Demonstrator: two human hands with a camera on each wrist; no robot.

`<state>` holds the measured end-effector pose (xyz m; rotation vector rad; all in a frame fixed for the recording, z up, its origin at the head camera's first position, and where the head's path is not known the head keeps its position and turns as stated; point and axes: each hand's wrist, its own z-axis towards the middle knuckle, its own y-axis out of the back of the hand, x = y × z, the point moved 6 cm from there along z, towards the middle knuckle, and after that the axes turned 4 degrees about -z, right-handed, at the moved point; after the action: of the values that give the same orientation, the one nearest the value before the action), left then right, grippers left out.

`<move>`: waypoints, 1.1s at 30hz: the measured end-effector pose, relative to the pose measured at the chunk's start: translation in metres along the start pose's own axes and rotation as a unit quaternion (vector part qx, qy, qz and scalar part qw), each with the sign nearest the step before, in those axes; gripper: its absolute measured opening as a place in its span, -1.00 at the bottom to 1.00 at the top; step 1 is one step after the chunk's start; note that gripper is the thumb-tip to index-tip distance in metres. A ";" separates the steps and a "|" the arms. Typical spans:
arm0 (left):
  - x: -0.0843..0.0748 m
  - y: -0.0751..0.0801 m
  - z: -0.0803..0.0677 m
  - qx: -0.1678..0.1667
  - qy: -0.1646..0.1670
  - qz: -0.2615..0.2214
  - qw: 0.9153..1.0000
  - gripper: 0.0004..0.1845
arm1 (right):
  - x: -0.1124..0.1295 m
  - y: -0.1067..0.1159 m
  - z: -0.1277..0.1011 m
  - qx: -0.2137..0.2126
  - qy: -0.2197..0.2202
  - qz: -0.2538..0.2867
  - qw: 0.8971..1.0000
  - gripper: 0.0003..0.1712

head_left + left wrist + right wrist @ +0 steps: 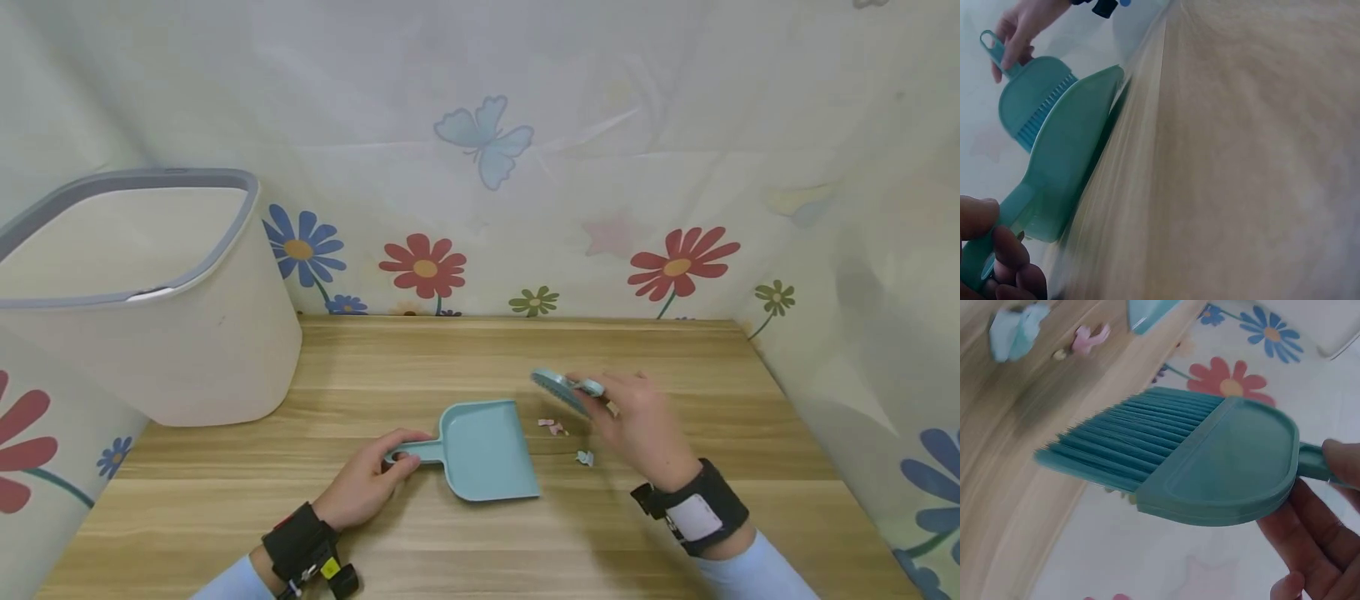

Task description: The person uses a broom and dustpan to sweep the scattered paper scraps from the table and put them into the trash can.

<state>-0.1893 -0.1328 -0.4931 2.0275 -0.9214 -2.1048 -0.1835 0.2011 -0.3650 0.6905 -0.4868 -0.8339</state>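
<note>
My left hand [372, 479] grips the handle of a light blue-green dustpan [487, 450], which rests on the wooden table with its straight edge facing right. In my right hand [645, 425] is a matching hand brush [1222, 462], pinched by its handle and raised above the table, right of the dustpan. The right wrist view shows its bristles pointing toward the tabletop without touching it. Between dustpan and brush lie small crumpled scraps: pink ones [553, 427] and a pale blue one [585, 457]. The left wrist view shows the brush [1035, 100] beyond the dustpan.
A tall white bin [225, 350] with a grey-blue rim stands on the table's left side, its top uncovered. A flower-printed sheet [570, 200] hangs along the back and sides of the wood-grain table [420, 550].
</note>
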 end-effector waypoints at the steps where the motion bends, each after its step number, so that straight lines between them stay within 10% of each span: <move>1: 0.001 0.000 0.000 -0.001 0.000 -0.001 1.000 -0.68 | -0.005 -0.001 0.001 0.004 0.000 0.006 1.000 -0.61; 16: -0.001 0.000 0.001 0.000 0.008 -0.004 1.000 -0.68 | -0.019 -0.002 -0.020 0.147 0.063 0.071 0.985 -0.49; 23: -0.001 0.001 0.001 0.002 0.005 -0.006 1.000 -0.68 | -0.023 0.022 -0.015 0.062 0.009 0.076 0.995 -0.61; 33: 0.001 0.000 0.001 0.000 0.002 -0.005 1.000 -0.68 | -0.021 0.028 -0.017 -0.002 -0.062 -0.082 0.995 -0.84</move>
<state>-0.1909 -0.1330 -0.4940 2.0389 -0.9121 -2.1061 -0.1712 0.2369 -0.3591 0.6841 -0.5443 -1.0357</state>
